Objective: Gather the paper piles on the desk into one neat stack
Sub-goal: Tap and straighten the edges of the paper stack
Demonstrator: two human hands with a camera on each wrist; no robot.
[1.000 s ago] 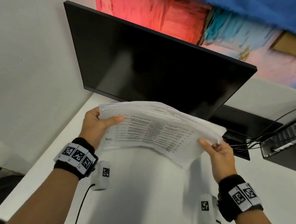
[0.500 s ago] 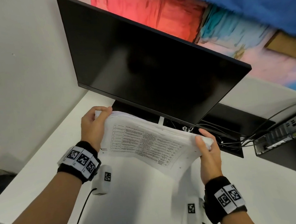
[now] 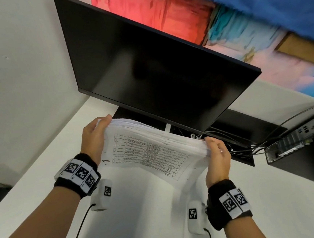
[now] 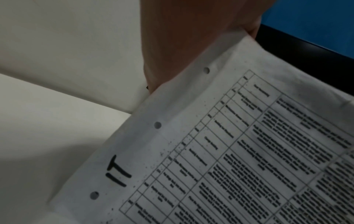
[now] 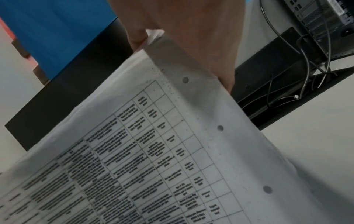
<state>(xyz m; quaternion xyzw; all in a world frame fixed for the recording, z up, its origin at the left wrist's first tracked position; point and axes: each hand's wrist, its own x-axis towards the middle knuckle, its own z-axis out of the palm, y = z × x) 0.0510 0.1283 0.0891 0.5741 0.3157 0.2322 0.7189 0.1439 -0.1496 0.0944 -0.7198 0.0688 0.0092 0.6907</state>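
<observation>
A thick stack of printed, hole-punched paper (image 3: 152, 149) with tables on the top sheet stands tilted on its long edge on the white desk (image 3: 39, 170), just in front of the monitor. My left hand (image 3: 92, 137) grips its left end, fingers curled over the top edge. Its right end is clasped by my right hand (image 3: 216, 157). In the left wrist view the paper (image 4: 229, 151) fills the lower right, marked "IT", with my left hand (image 4: 191, 45) above it. In the right wrist view the paper (image 5: 153, 151) lies under my right hand (image 5: 191, 37).
A black monitor (image 3: 156, 75) leans over the desk directly behind the stack. A black stand base and tangled cables (image 3: 241, 143) lie to the right, beside a small computer (image 3: 302, 137). A white wall is at the left.
The stack has been tipped from lying sagging between my hands to standing on its edge, nearer the monitor. Both hands have shifted to the stack's ends.
</observation>
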